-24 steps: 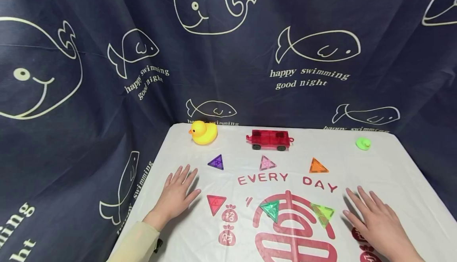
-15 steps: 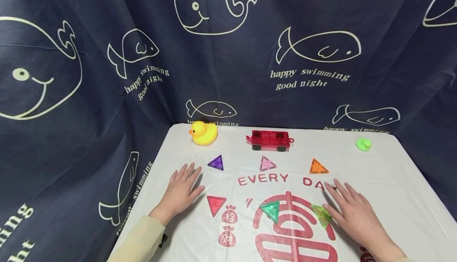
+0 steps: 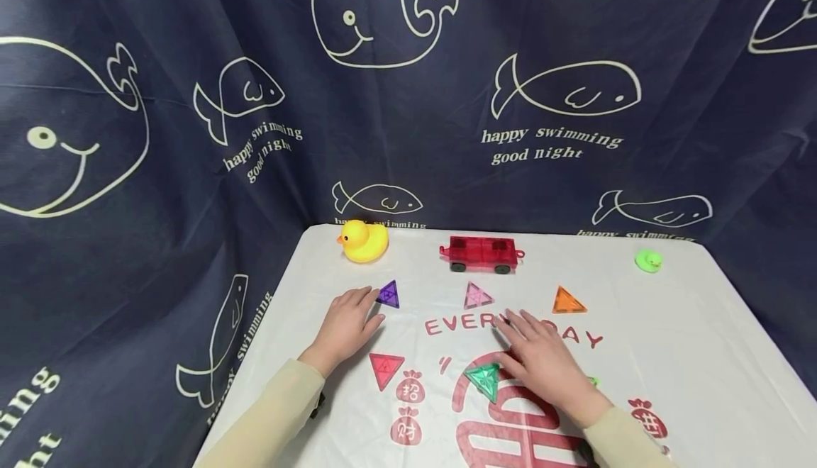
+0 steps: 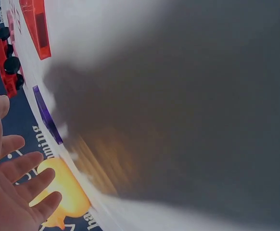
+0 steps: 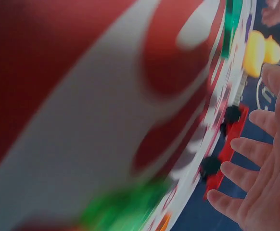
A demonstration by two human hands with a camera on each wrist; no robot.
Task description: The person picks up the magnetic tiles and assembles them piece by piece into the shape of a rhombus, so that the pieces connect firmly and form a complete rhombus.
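My left hand (image 3: 345,326) is over the table's left side, its fingertips right at the edge of a purple triangle tile (image 3: 389,295). In the left wrist view its fingers are spread and nothing is in them. Below that hand lies a red triangle tile (image 3: 386,369). My right hand (image 3: 545,358) hovers over the printed lettering in the middle, fingers extended and holding nothing. Beside its thumb is a green triangle tile (image 3: 485,381). A yellow-green triangle tile (image 3: 594,381) is almost wholly hidden beneath the right wrist. A pink tile (image 3: 477,296) and an orange tile (image 3: 567,301) lie farther back.
Along the back edge of the white-covered table (image 3: 689,354) stand a yellow rubber duck (image 3: 365,242), a red toy wagon (image 3: 482,254) with black wheels and a small green duck (image 3: 649,261). A dark blue curtain (image 3: 408,135) with whale and fish prints hangs behind.
My right hand has swept left from the table's right side, passing over the yellow-green tile. The left hand has shifted right and slightly forward, up to the purple tile. The tiles have stayed put.
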